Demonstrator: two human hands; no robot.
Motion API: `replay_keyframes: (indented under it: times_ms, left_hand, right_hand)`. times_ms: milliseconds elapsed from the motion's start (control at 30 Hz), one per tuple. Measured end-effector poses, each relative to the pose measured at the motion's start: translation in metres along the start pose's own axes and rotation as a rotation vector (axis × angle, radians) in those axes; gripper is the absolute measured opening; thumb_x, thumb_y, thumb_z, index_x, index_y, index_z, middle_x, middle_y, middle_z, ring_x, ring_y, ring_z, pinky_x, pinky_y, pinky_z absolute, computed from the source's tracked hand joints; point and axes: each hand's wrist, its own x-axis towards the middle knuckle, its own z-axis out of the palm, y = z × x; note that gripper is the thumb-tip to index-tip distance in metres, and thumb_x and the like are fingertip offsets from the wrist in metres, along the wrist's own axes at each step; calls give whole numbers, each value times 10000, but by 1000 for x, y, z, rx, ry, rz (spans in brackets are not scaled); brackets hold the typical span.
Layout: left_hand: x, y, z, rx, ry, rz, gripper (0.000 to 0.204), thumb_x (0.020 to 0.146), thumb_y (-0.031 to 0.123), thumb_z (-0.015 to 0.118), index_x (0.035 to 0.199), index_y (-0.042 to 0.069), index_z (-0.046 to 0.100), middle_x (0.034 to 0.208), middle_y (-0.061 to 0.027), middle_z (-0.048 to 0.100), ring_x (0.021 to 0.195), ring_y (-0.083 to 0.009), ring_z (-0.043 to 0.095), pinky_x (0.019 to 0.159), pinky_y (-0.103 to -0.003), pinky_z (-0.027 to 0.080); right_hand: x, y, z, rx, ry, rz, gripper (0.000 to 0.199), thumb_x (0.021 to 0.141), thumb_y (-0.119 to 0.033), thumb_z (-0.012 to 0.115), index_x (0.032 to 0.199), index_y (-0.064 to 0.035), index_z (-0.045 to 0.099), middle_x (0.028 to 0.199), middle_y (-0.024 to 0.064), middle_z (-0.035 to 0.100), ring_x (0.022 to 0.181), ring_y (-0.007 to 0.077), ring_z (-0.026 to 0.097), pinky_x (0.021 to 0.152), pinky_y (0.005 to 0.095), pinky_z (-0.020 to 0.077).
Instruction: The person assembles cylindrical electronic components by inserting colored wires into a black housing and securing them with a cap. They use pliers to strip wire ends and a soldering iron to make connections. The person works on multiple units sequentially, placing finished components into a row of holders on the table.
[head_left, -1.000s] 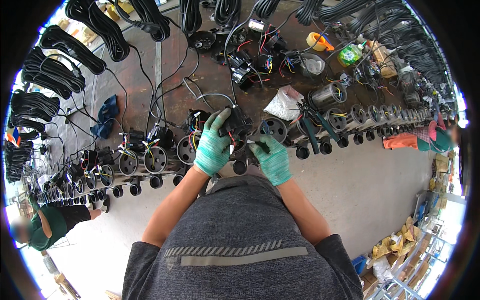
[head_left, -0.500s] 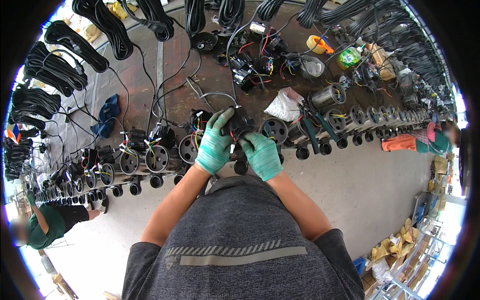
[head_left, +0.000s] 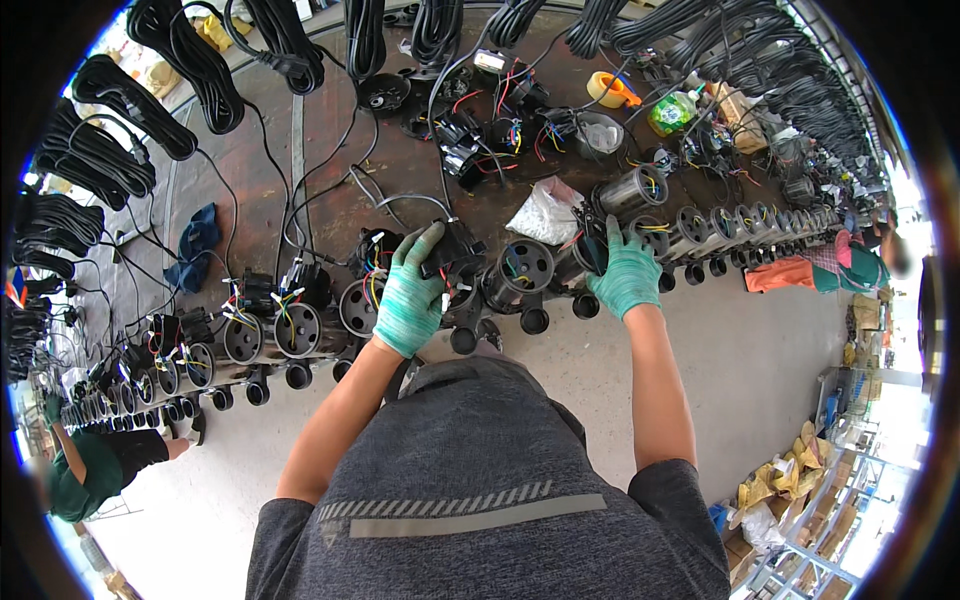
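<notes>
My left hand (head_left: 412, 295), in a green glove, grips a black box-shaped part with coloured wires (head_left: 452, 250) on top of a round black pump unit (head_left: 466, 300) at the bench's front edge. My right hand (head_left: 626, 272), also gloved in green, has reached right and rests on another black pump unit (head_left: 590, 255) in the same row. A pump unit with an open round face (head_left: 525, 268) stands between the two hands.
A long row of pump units (head_left: 270, 335) lines the brown bench's (head_left: 330, 190) front edge. Coiled black cables (head_left: 120, 110) hang at the back. A white plastic bag (head_left: 545, 212), a tape roll (head_left: 610, 88) and a blue cloth (head_left: 195, 240) lie on it. Another person in green (head_left: 90, 470) sits lower left.
My right hand has left the unit under my left hand and moved right to a neighbouring pump unit. My left hand stays on the black part.
</notes>
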Motion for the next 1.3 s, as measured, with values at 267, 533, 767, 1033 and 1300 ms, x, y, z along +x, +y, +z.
replay_keyframes:
  times_ms: [267,533,767,1033,1300]
  left_hand:
    - [1,7,-4,-13,33,-21,779,732,-95,784,1486,-30,602,1601,-158,503,1425,-402,491,1186,-409,454]
    - [2,-1,-3,199,33,124,708,797,-36,849,1469,3,628,1604,-152,498,1437,-381,499,1194,-398,458]
    - [1,2,6,-118,80,-48,680,815,-61,773,1474,28,630,1581,-120,555,1439,-405,488,1191,-412,461]
    - [2,2,1,-27,43,-8,798,832,-115,717,1584,61,513,1552,-144,543,1433,-376,497,1201,-385,459]
    - [5,-2,0,-742,22,-303,768,855,-94,779,1566,13,510,1526,-170,499,1398,-342,545,1180,-368,491]
  right_hand:
    - [-79,-52,40,556,148,-347,832,778,-140,794,1545,-77,478,1261,287,603,1141,481,627,979,529,550]
    - [-102,-112,62,664,-12,-377,862,765,-194,801,1566,-97,496,1351,300,586,1181,484,629,1007,565,535]
    - [-104,-125,62,790,29,-377,913,745,-197,805,1588,-82,475,1389,325,553,1231,509,606,1046,564,523]
    - [-102,-132,51,707,-66,-310,922,777,-261,826,1593,-47,455,1345,312,570,1247,495,594,1050,571,510]
    - [-89,-138,63,601,-112,-355,922,821,-324,828,1603,-29,438,1326,316,589,1211,497,622,1016,558,532]
